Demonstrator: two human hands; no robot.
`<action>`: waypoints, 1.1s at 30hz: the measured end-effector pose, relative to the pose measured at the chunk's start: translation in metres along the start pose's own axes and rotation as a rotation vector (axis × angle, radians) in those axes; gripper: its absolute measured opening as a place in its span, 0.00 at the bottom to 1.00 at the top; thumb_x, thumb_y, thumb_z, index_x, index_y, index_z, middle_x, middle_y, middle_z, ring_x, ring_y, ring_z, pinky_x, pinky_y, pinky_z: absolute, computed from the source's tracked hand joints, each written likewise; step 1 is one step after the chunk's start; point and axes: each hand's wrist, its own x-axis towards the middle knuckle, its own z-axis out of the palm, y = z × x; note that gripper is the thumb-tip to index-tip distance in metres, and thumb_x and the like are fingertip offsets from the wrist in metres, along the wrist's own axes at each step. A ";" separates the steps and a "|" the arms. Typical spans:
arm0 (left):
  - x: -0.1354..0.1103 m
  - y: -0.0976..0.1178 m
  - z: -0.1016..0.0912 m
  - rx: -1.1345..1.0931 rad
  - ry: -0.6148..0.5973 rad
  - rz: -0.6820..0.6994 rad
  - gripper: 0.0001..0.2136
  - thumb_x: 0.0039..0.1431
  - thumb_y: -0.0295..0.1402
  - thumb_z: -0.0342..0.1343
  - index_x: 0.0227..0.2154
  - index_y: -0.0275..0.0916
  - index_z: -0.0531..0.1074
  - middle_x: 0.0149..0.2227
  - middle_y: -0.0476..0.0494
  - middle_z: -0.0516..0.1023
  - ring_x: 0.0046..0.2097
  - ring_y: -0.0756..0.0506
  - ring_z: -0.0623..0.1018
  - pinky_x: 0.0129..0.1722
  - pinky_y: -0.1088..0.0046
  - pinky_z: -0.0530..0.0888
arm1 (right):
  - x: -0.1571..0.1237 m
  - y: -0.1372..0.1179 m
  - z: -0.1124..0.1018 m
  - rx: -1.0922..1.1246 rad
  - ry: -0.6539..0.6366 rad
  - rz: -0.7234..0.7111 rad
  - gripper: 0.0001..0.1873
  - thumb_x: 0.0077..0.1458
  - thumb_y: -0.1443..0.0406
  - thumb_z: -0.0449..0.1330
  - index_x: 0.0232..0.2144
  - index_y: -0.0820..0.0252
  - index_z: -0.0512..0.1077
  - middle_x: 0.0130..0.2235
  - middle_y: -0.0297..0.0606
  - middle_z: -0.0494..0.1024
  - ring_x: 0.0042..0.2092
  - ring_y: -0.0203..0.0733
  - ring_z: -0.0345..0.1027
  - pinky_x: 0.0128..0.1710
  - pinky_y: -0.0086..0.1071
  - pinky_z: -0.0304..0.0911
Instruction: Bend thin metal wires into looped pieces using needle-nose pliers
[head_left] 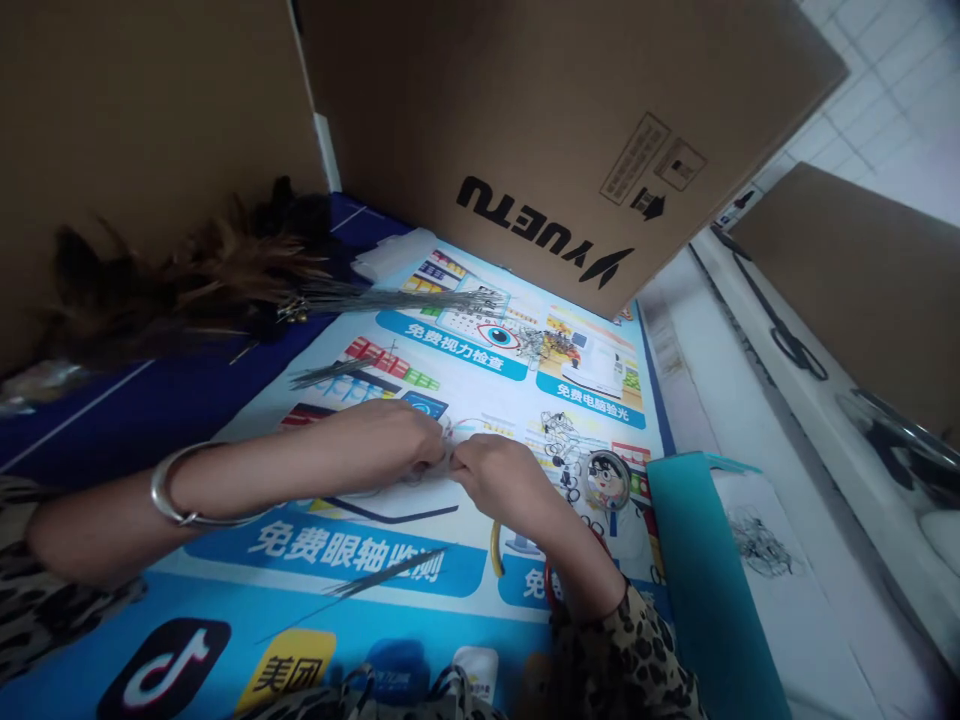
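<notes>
My left hand (382,445) and my right hand (499,480) meet over a printed poster (420,560) that covers the table. Both have their fingers pinched together around a small pale wire ring (459,432) held between them. A silver bangle (174,490) sits on my left wrist. Leopard-print sleeves cover both forearms. Thin metal wires (390,575) lie on the poster just below my hands, and another bunch of wires (337,370) lies above my left hand.
A pile of brown feathers (187,275) with long wire stems lies at the left back. A large cardboard box (540,120) stands behind. A round badge (606,478), a heap of small rings (536,345) and a teal box (697,580) with wire bits are at right.
</notes>
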 end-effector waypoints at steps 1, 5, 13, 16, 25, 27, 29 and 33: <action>0.006 0.002 -0.002 0.059 -0.051 0.050 0.11 0.47 0.18 0.56 0.20 0.42 0.76 0.24 0.47 0.78 0.26 0.45 0.73 0.27 0.70 0.59 | 0.000 0.003 -0.002 -0.013 0.021 0.024 0.08 0.63 0.67 0.54 0.35 0.58 0.73 0.39 0.37 0.78 0.41 0.40 0.70 0.37 0.29 0.57; 0.035 0.015 -0.013 0.280 -0.101 0.112 0.12 0.50 0.16 0.54 0.23 0.40 0.75 0.25 0.44 0.77 0.28 0.44 0.74 0.29 0.69 0.62 | -0.003 0.016 -0.008 -0.081 0.094 0.117 0.08 0.62 0.67 0.54 0.35 0.58 0.74 0.38 0.38 0.78 0.40 0.41 0.71 0.36 0.30 0.59; 0.064 0.011 0.010 0.324 -0.048 0.102 0.10 0.55 0.20 0.54 0.25 0.40 0.76 0.28 0.43 0.78 0.32 0.42 0.77 0.31 0.69 0.66 | 0.000 0.032 -0.002 -0.179 0.076 0.253 0.10 0.59 0.70 0.54 0.39 0.60 0.75 0.39 0.42 0.78 0.40 0.45 0.73 0.34 0.32 0.62; 0.062 -0.002 0.016 0.245 -0.062 0.062 0.09 0.55 0.24 0.53 0.24 0.41 0.75 0.28 0.43 0.79 0.30 0.43 0.76 0.28 0.70 0.62 | 0.001 0.036 -0.004 -0.142 0.055 0.238 0.10 0.59 0.68 0.55 0.39 0.57 0.76 0.40 0.41 0.79 0.42 0.44 0.73 0.36 0.31 0.62; 0.055 -0.012 0.013 0.312 -0.103 0.136 0.10 0.54 0.21 0.52 0.25 0.40 0.76 0.28 0.44 0.78 0.31 0.43 0.74 0.28 0.69 0.59 | 0.001 0.043 -0.003 -0.089 0.047 0.245 0.09 0.61 0.67 0.54 0.36 0.57 0.76 0.39 0.38 0.79 0.42 0.42 0.72 0.37 0.30 0.61; 0.056 -0.009 0.013 0.346 -0.091 0.151 0.11 0.52 0.18 0.52 0.27 0.41 0.76 0.28 0.43 0.78 0.31 0.42 0.75 0.29 0.69 0.62 | 0.001 0.042 -0.001 -0.100 0.053 0.246 0.09 0.60 0.67 0.54 0.36 0.57 0.76 0.39 0.39 0.78 0.43 0.43 0.72 0.38 0.30 0.61; 0.056 -0.006 0.013 0.372 -0.072 0.173 0.12 0.52 0.17 0.52 0.28 0.41 0.76 0.29 0.43 0.78 0.32 0.41 0.76 0.31 0.69 0.64 | 0.001 0.040 0.000 -0.103 0.062 0.252 0.10 0.61 0.68 0.54 0.36 0.57 0.76 0.39 0.40 0.78 0.43 0.43 0.72 0.38 0.30 0.61; 0.057 -0.003 0.014 0.371 -0.058 0.187 0.12 0.53 0.17 0.52 0.28 0.40 0.75 0.29 0.43 0.76 0.34 0.41 0.77 0.33 0.68 0.67 | 0.001 0.039 -0.001 -0.104 0.073 0.270 0.11 0.61 0.69 0.53 0.38 0.58 0.76 0.40 0.42 0.78 0.42 0.42 0.72 0.38 0.30 0.61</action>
